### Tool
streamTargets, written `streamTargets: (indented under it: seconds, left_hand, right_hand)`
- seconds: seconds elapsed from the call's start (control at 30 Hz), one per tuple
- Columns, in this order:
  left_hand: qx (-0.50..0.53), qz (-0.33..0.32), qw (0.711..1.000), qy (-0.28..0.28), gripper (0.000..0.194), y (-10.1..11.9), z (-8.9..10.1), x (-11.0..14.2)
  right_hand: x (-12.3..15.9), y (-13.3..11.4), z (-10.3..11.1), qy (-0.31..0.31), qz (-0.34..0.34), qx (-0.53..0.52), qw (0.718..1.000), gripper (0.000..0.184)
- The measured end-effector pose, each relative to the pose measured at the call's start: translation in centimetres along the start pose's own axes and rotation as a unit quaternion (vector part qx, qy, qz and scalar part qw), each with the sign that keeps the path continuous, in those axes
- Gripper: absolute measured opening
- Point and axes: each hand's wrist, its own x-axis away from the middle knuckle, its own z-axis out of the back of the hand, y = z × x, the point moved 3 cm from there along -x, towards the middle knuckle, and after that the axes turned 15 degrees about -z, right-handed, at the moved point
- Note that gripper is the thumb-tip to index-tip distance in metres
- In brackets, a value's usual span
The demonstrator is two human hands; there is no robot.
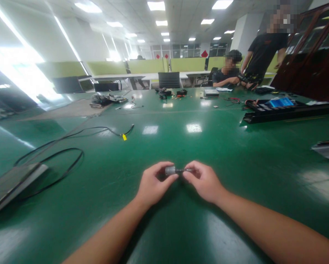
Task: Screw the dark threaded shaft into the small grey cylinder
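Just above the green table, in the middle of the head view, a small grey cylinder [170,170] lies sideways between my hands. A thin dark shaft [179,171] sticks out from its right end. My left hand [154,183] grips the cylinder between thumb and fingers. The fingertips of my right hand [204,179] are pinched on the far end of the shaft, hiding its tip. I cannot tell from this blurred view exactly what kind of part it is.
On the green table [164,145], a black cable [81,154] with a yellow tag [124,137] loops beside a flat panel [15,183] on the left. A black tray [285,113] with blue parts lies at right. Two people [266,55] [225,77] are at the far right.
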Motion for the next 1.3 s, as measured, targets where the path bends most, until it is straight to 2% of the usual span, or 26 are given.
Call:
streamTargets:
  seconds: [1.3]
  left_hand:
    - [0.045,0.017,0.999,0.021,0.030,0.17,0.21,-0.02]
  right_hand:
    - [0.07,-0.03,0.13,0.014,-0.007,-0.001,1.000,0.012]
